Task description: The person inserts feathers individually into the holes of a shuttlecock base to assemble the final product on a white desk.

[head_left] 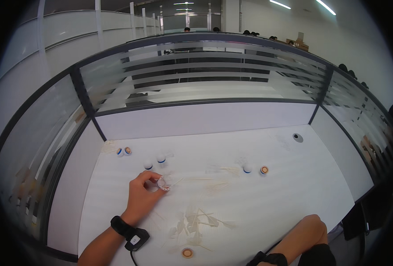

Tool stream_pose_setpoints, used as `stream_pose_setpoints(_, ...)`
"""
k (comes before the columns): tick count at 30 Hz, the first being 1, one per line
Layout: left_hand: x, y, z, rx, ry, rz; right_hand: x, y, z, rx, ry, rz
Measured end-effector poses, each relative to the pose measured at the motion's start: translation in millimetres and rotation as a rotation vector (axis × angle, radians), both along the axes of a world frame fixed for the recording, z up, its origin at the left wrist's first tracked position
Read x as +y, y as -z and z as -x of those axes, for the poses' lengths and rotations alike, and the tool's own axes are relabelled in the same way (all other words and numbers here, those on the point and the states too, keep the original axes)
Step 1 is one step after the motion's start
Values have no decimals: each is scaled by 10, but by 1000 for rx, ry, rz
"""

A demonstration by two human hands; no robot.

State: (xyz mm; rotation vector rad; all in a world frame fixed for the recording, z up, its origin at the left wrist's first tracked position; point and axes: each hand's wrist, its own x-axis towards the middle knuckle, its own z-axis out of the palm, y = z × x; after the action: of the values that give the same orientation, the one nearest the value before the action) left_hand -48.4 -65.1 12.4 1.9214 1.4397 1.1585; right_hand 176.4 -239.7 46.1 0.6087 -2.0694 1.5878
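Note:
My left hand (144, 195) is over the left middle of the white table (294, 195), thumb and fingers closed round a small round container (162, 182). Its pale, reddish-speckled end is toward me. Just beyond the fingers stand two small white tubs with blue bands, one tub (148, 164) closer and the other tub (161, 159) farther. Thin pale sticks (196, 179) lie to the right of this hand. My right forearm (300, 237) rests bent at the lower right, and its hand is outside the picture.
Clear plastic wraps and sticks (198, 224) are scattered near the front middle, with a brown-ringed round lid (187, 253) below them. A white tub (247, 169) and brown-topped piece (264, 170) stand right; two similar pieces (128, 150) sit far left. Partition walls (205, 117) surround the table.

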Motion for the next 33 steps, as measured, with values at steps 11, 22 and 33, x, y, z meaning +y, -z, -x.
stream_pose_setpoints(11,-92,-140,-82,-5,-29,7,448,-595,50,225,362,-1020)
stream_pose_setpoints(22,11,-45,22,-104,-6,-8,1597,-78,-18,57,1257,-370)
stream_pose_setpoints(33,-50,-76,52,1,-23,42,1888,337,-197,-308,1325,-316)
